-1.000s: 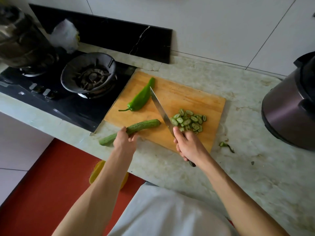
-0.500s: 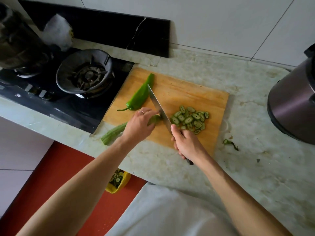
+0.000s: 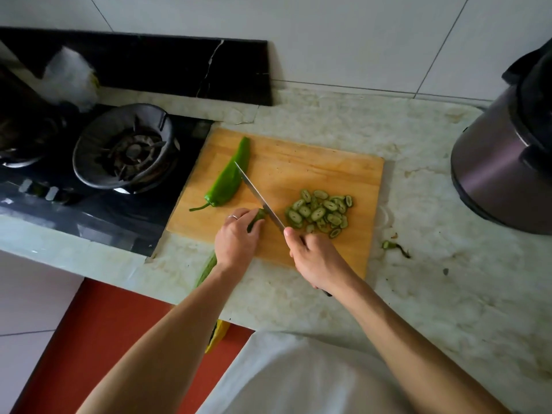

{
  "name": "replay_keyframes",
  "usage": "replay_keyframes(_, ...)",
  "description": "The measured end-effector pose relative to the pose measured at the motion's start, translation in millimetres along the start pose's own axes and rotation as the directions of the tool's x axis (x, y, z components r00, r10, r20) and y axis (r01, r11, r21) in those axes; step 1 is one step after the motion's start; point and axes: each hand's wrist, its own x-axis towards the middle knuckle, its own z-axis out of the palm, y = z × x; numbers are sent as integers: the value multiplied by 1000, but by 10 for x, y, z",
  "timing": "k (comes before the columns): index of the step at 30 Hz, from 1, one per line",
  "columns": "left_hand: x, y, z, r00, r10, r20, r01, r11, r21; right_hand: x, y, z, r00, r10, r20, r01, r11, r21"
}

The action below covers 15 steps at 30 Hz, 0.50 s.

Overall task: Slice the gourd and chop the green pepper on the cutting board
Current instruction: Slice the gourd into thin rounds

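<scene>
Writing: no readable brand or label on any thing.
Gourd (image 3: 257, 218): one, on the cutting board (image 3: 313, 162), its long end passing over the tabletop (image 3: 433, 294) edge.
Green pepper (image 3: 228, 182): one, whole, on the board's left part.
Slices (image 3: 321, 212): one pile, too many to count surely.
Left hand (image 3: 237, 237): fingers curled on the gourd.
Right hand (image 3: 316, 259): grips one knife (image 3: 260, 198), blade just beside the gourd's end.
</scene>
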Motion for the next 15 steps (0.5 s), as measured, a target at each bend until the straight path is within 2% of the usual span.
replay_keyframes(10,-38,23,42,999,-2,-42,2,1000,-7,-60,-85,-15,999,2,48,-1,1000,-11)
replay_keyframes(15,-42,8,81,999,-7,-46,6,1000,-20,-43,-94,-13,998,13,63,-5,993,-120)
